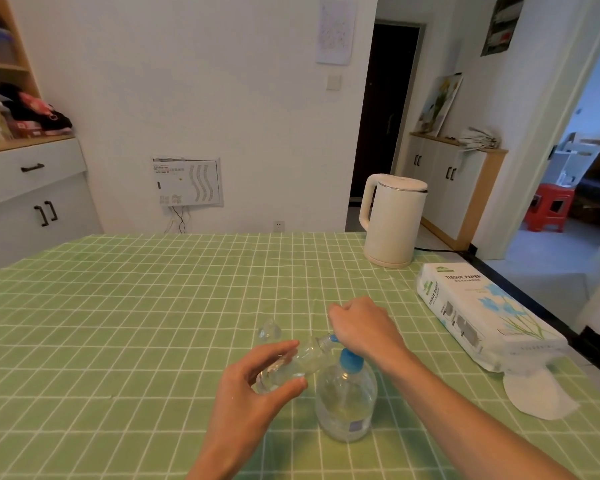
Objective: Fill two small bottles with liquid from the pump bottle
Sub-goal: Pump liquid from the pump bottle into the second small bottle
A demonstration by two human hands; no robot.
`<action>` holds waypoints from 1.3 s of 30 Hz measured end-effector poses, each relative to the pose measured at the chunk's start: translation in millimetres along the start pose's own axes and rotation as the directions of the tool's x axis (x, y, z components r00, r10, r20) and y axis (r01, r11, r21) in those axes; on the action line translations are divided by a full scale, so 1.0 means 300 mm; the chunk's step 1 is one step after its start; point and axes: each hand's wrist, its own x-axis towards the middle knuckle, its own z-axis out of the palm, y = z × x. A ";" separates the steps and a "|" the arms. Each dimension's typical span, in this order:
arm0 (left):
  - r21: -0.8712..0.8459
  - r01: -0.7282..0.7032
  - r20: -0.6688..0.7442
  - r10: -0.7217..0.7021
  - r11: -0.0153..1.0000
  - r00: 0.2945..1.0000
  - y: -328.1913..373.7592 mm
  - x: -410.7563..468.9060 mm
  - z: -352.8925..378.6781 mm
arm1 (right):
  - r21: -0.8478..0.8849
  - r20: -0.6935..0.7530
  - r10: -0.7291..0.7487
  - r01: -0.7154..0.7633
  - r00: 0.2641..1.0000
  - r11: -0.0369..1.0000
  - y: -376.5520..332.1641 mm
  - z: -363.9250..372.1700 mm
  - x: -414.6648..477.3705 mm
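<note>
On a green checked table (118, 306), the left hand (257, 386) pinches a tilted small bottle (291, 365), its mouth at the blue nozzle (333, 338) of the upright pump bottle (345, 403). The right hand (361, 327) curls over the pump top. Slow presses, with the mouth snug on the nozzle, should prevent spills.

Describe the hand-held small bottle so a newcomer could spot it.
On the green checked tablecloth, near the front, stands the blue-topped pump bottle. The small bottle is the clear one tilted in the left hand, mouth at the blue spout, unlike the clear piece lying loose behind it.
</note>
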 end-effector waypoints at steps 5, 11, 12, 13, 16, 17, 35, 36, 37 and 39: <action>-0.005 0.001 -0.007 -0.001 1.000 1.000 -0.006 0.003 0.006 | -0.003 -0.010 0.015 -0.015 1.000 1.000 0.015 0.025 -0.007; -0.012 0.015 -0.008 -0.015 1.000 1.000 -0.017 0.000 0.012 | 0.006 -0.016 0.020 -0.020 1.000 1.000 0.014 0.028 -0.014; -0.013 0.015 -0.009 -0.015 1.000 1.000 -0.017 0.000 0.012 | 0.009 -0.015 0.020 -0.020 1.000 1.000 0.013 0.027 -0.014; -0.014 0.017 -0.010 -0.017 1.000 1.000 -0.017 0.000 0.011 | 0.013 -0.011 0.021 -0.021 1.000 1.000 0.012 0.024 -0.013; -0.020 0.017 -0.006 -0.018 1.000 1.000 -0.013 -0.001 0.005 | 0.027 0.009 0.014 -0.014 1.000 1.000 0.004 0.005 -0.010; -0.019 0.016 -0.004 -0.016 1.000 1.000 -0.009 -0.001 0.004 | 0.020 0.007 0.002 -0.002 1.000 1.000 0.000 -0.004 -0.007; 0.020 0.020 -0.009 -0.020 1.000 1.000 -0.012 -0.006 0.000 | 0.031 0.029 0.034 -0.035 0.999 0.999 0.019 0.029 -0.002; 0.016 0.016 -0.011 -0.016 1.000 1.000 -0.010 -0.007 0.003 | 0.028 0.031 0.035 -0.036 0.999 0.999 0.017 0.028 -0.003; 0.012 0.014 -0.013 -0.014 1.000 1.000 -0.006 -0.007 0.004 | 0.026 0.032 0.036 -0.037 0.999 0.999 0.016 0.027 -0.003; 0.008 0.014 -0.013 -0.014 1.000 1.000 0.000 -0.007 0.004 | 0.024 0.037 0.031 -0.032 0.999 0.999 0.015 0.023 -0.004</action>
